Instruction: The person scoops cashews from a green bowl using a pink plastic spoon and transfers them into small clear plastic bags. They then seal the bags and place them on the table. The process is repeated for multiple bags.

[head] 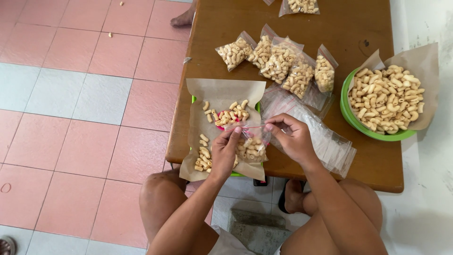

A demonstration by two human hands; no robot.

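**Small bag of macaroni snacks being held at its top over a paper-lined tray**

A brown wooden table (302, 33) is standing on a floor of pink and grey tiles (71, 118), and the person is sitting at its near edge, knees showing below.

A small clear bag (251, 144), partly filled with pale elbow-shaped snacks, is hanging between the two hands. The left hand (224, 153) is pinching the bag's top left corner between thumb and fingertips; the right hand (293, 138) is pinching the top right corner the same way, so the bag's mouth is stretching between them and the filled part is sagging just below the fingers.

Under the bag, a green tray (194, 98) lined with brown paper (222, 92) is carrying loose snacks (229, 113), some lying around a small pink scoop (222, 126). Just right of the bag, a stack of empty clear bags (325, 139) is lying flat, running toward the table's near edge. Beyond the bag, a row of filled bags (278, 61) is resting mid-table, and another filled bag (302, 6) is sitting at the far edge. Farther right of the bag, a green bowl (351, 118) lined with paper is holding a heap of snacks (384, 99), close to the table's right edge.

The tray is overhanging the near edge; bare wood is showing between the stack and the bowl.
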